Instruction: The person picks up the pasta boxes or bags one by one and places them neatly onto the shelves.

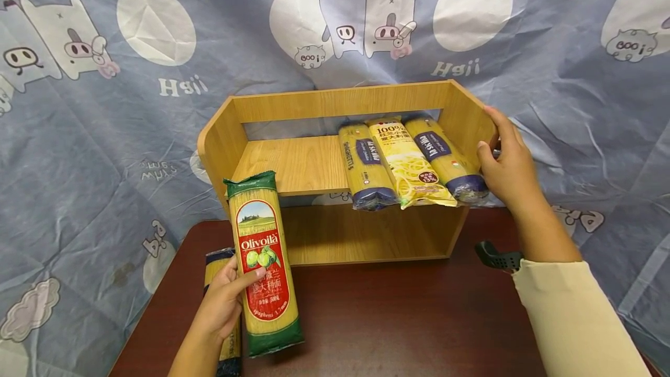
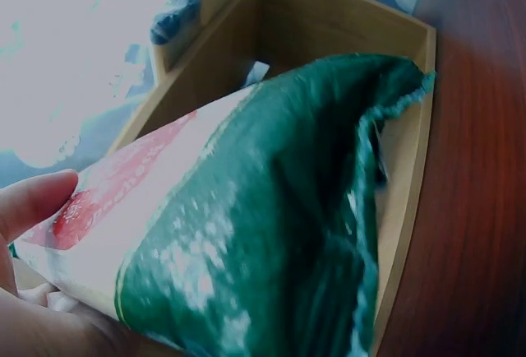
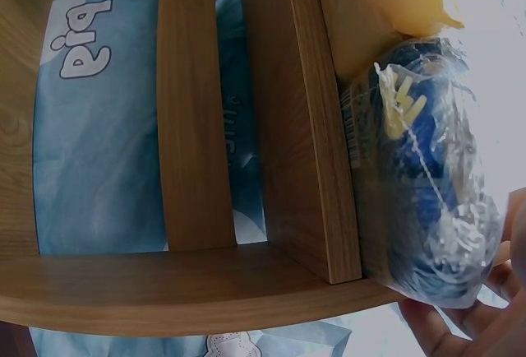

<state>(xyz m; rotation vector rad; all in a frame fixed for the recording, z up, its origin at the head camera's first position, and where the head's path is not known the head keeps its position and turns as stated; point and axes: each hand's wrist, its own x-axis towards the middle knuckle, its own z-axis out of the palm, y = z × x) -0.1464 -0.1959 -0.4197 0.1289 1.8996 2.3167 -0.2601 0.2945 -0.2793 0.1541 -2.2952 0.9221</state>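
My left hand [image 1: 225, 295] grips a pack of Olivoilà spaghetti [image 1: 264, 260] with green ends and a red label, its thumb across the front. The pack is tilted slightly, in front of the left part of a two-tier wooden shelf [image 1: 340, 100]. In the left wrist view its green end [image 2: 246, 209] fills the middle. My right hand [image 1: 510, 162] holds the shelf's right side panel, thumb inside and fingers over the edge. Beside that thumb lies a blue-and-yellow spaghetti pack [image 1: 442, 156]; the right wrist view shows its blue wrapped end [image 3: 427, 176] close to the fingers.
A yellow pasta pack [image 1: 410, 162] and another blue-labelled spaghetti pack [image 1: 366, 167] lie on the upper tier's right half. Another pack [image 1: 228, 348] lies on the dark red table [image 1: 392, 319], partly behind my left hand. A printed cloth [image 1: 230, 34] hangs behind the shelf.
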